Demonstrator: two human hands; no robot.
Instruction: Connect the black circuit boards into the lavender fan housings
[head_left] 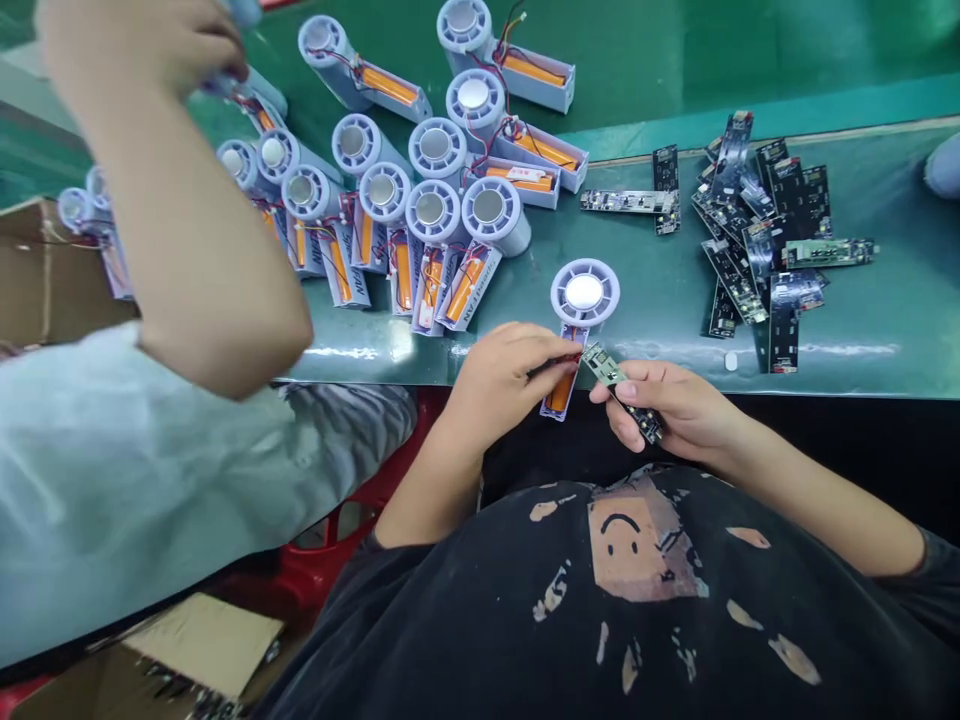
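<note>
In front of me a pale lilac handheld fan (pixel 586 291) lies at the table's edge, its round head away from me. Its open handle shows an orange battery (pixel 558 392). My left hand (pixel 512 372) is closed over the handle, thumb and forefinger pinching the fan's thin red and black wires (pixel 571 357). A narrow circuit board (pixel 606 366) is gripped between the thumb and fingers of my right hand (pixel 670 405). The board slants, its upper end close to my left fingertips. Whether wires and board are joined, I cannot tell.
Several fans with orange batteries (pixel 403 275) crowd the table to the left. A pile of black circuit boards (pixel 750 225) lies to the right. A co-worker's arm (pixel 217 240) reaches across at the left. A cardboard box (pixel 202 640) stands below.
</note>
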